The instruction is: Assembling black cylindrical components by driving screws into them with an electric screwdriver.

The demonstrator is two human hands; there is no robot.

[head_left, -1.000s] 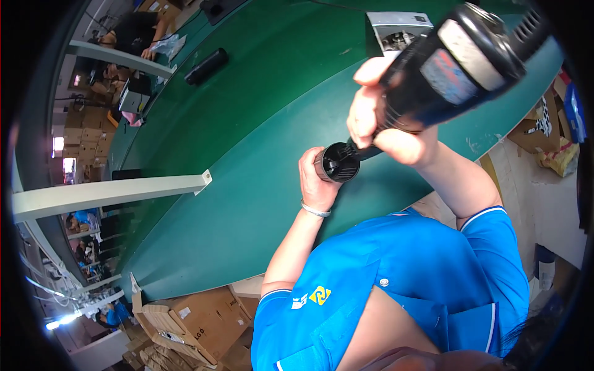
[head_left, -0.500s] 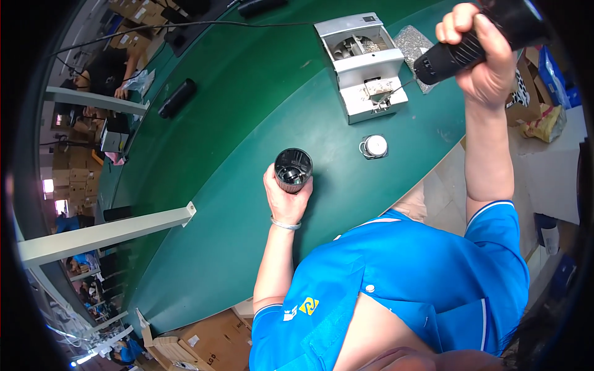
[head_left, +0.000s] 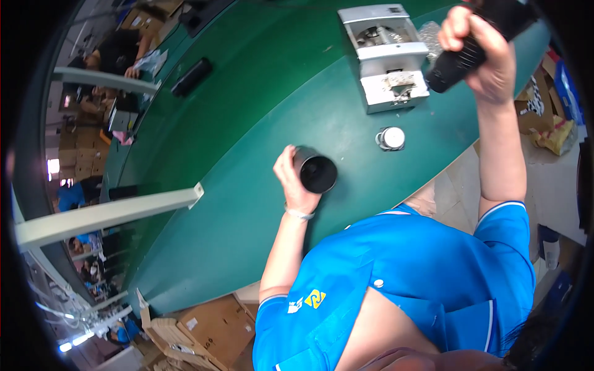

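Note:
My left hand (head_left: pixel 294 181) is wrapped round a black cylindrical housing (head_left: pixel 307 159). The housing is tilted over the green table, its open end turned toward me, and its dark inside is hard to make out. Up at the far right, my right hand (head_left: pixel 492 59) grips a black electric screwdriver (head_left: pixel 456 65) that points down to the left, apart from the housing. A grey and white screw feeder (head_left: pixel 391 59) stands on the table left of the screwdriver's tip. Nearer me lies a small round white part (head_left: pixel 392 138) with a white loop at its side.
A clear bubble-wrap bag (head_left: pixel 431 38) lies behind the screwdriver. Another black cylinder (head_left: pixel 192 76) rests on the far green surface (head_left: pixel 260 68). A pale metal bar (head_left: pixel 111 222) reaches in from the left. Another person (head_left: pixel 124 52) is at the far left. Cardboard boxes (head_left: pixel 216 328) stand below the table edge.
The housing has tipped in my left hand, its opening swinging toward me and right. The view has shifted slightly. My right hand still holds the screwdriver up, now blurred.

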